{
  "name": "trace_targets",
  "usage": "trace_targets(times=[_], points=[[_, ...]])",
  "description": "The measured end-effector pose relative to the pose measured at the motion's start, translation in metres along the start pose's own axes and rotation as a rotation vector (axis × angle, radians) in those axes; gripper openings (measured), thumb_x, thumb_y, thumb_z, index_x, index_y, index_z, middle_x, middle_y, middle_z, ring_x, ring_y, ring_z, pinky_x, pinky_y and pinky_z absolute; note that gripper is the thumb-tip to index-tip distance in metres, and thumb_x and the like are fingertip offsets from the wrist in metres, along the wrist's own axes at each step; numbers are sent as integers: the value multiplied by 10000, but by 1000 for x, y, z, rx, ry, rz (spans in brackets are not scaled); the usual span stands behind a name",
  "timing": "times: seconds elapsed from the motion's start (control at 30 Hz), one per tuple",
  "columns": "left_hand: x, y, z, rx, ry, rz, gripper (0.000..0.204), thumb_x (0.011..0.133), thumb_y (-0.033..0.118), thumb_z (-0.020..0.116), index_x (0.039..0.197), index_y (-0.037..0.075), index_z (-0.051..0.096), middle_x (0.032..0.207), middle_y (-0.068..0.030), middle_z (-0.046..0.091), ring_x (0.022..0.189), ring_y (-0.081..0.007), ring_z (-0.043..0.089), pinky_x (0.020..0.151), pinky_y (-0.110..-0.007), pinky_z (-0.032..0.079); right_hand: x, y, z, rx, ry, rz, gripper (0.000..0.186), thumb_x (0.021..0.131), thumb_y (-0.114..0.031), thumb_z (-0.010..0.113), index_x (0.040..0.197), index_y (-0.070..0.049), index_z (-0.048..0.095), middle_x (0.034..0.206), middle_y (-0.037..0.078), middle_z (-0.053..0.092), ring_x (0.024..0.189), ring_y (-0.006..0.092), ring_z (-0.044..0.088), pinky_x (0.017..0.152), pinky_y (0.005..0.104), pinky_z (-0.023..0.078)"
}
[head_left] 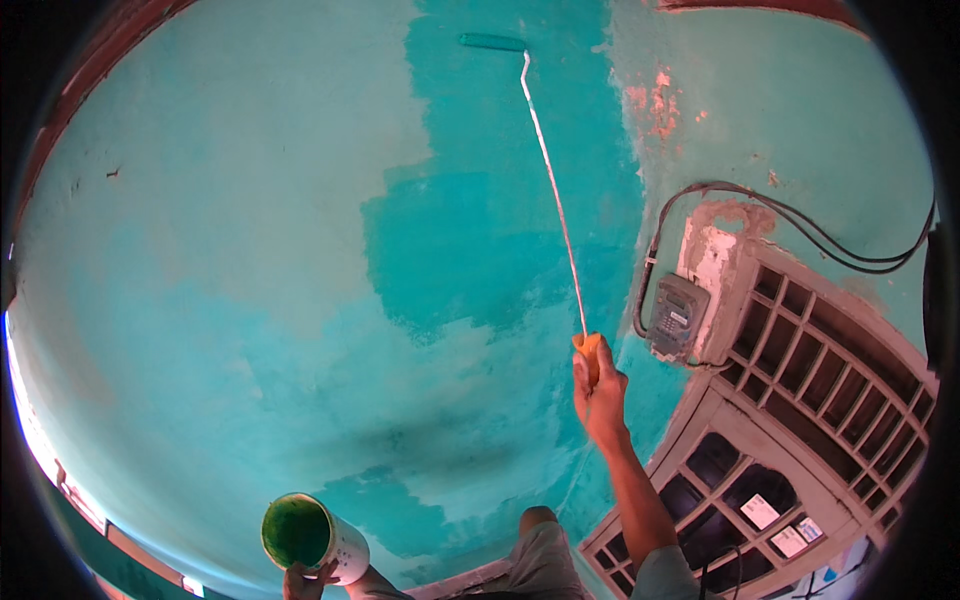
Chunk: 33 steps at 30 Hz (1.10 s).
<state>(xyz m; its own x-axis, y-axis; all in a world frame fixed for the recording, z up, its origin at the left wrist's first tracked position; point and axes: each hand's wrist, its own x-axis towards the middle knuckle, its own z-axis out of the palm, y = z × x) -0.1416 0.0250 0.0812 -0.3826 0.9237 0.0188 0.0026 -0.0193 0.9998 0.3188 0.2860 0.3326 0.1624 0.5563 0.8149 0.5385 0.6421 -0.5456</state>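
Note:
My right hand (600, 390) grips the orange handle (587, 345) of a long white roller pole (556, 190), which stretches up the wall. The teal roller head (490, 42) is at the upper part of the wall, on a darker, freshly coated teal area (480, 250). Low at the left, my left hand (308, 578) holds a white cylindrical bucket (340, 545), tilted toward the camera, with dark green paint (298, 530) inside.
The wall's paler teal area (220, 200) spreads leftward. On the right are a grey meter box (678, 315), looping black cables (800, 230), flaking plaster, a barred window (830, 370) and a paned door (720, 490). My legs (540, 560) show at the bottom.

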Motion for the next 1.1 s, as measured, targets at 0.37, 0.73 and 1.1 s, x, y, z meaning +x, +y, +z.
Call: trace_targets(times=[0.37,0.73,1.1], points=[[10,-38,-25,593,-117,158,444,787,-153,546,1211,-119,418,1101,-233,566,973,-319,614,693,-402,596,52,-13,12,76,73,47,234,917,-63,526,1144,-4,533,690,-33,403,591,40,327,504,192,294],[0,-3,-10,-355,52,-174,441,773,-167,514,1198,-129,404,1152,-250,525,1007,-372,589,700,-420,593,71,-8,-2,111,4,30,290,947,-180,496,1172,2,516,728,35,512,595,58,421,528,226,385],[6,-43,-32,-644,-51,-120,319,787,-139,493,1104,-112,468,1173,-263,506,1047,-384,569,722,-455,582,-41,29,-15,-65,-44,89,313,934,-171,513,1188,9,485,855,102,601,718,150,536,594,256,454]])
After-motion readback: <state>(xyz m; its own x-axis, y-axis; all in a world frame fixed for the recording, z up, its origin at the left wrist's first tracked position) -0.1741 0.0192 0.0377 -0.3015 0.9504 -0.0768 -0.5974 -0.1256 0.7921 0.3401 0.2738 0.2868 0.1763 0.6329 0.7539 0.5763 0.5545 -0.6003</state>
